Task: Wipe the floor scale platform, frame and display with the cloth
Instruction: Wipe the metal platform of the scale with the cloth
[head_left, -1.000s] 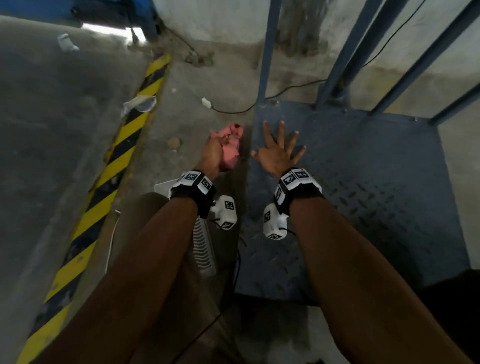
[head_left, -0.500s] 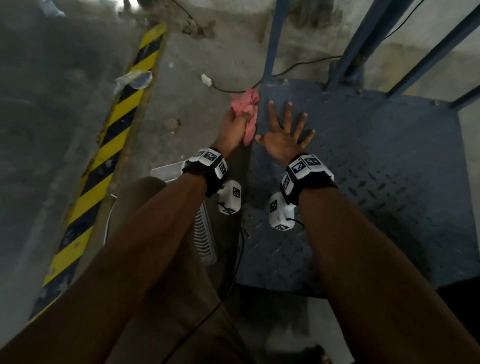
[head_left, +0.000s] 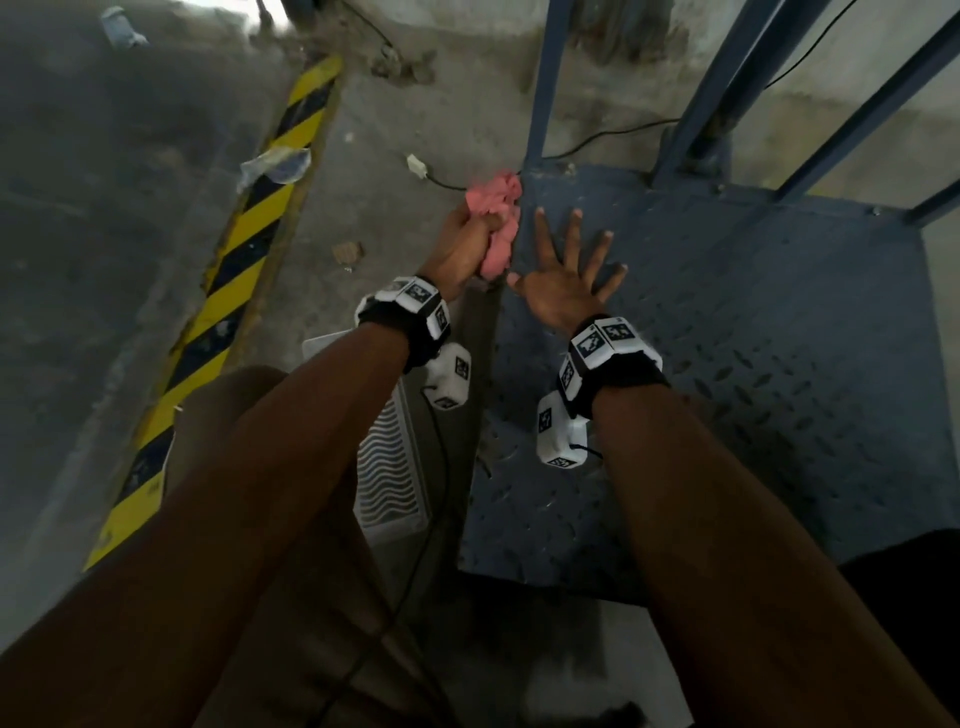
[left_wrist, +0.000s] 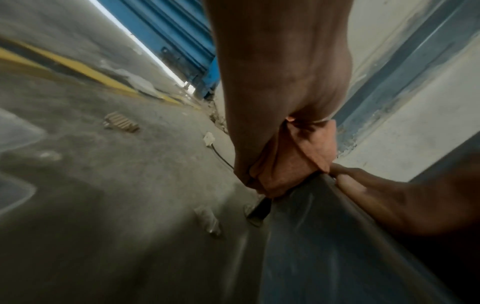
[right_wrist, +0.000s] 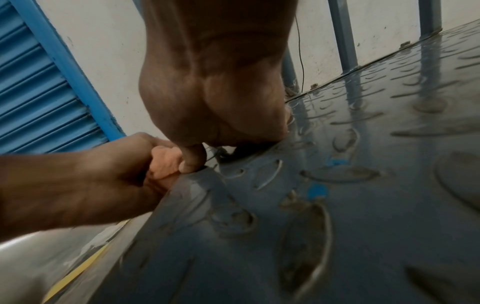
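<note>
A blue-grey chequer-plate scale platform (head_left: 753, 332) lies on the concrete floor, with blue frame posts (head_left: 543, 83) rising at its far side. My left hand (head_left: 462, 244) grips a bunched pink cloth (head_left: 496, 208) and holds it against the platform's left edge (left_wrist: 298, 205), near the far-left post. My right hand (head_left: 569, 275) lies flat on the plate, fingers spread, just right of the cloth. In the left wrist view the cloth (left_wrist: 293, 156) hangs over the edge. The right wrist view shows the left hand (right_wrist: 109, 174) gripping the cloth (right_wrist: 163, 164) beside my thumb (right_wrist: 192, 158). No display is in view.
A yellow-and-black hazard strip (head_left: 228, 291) runs along the floor at left. A black cable with a white plug (head_left: 418, 166) lies near the far-left post. A white ribbed panel (head_left: 389, 467) lies by my knee. Small debris (head_left: 347, 253) dots the concrete.
My left hand has slid the cloth along the platform's left edge toward the far-left post. The right hand stays flat on the plate.
</note>
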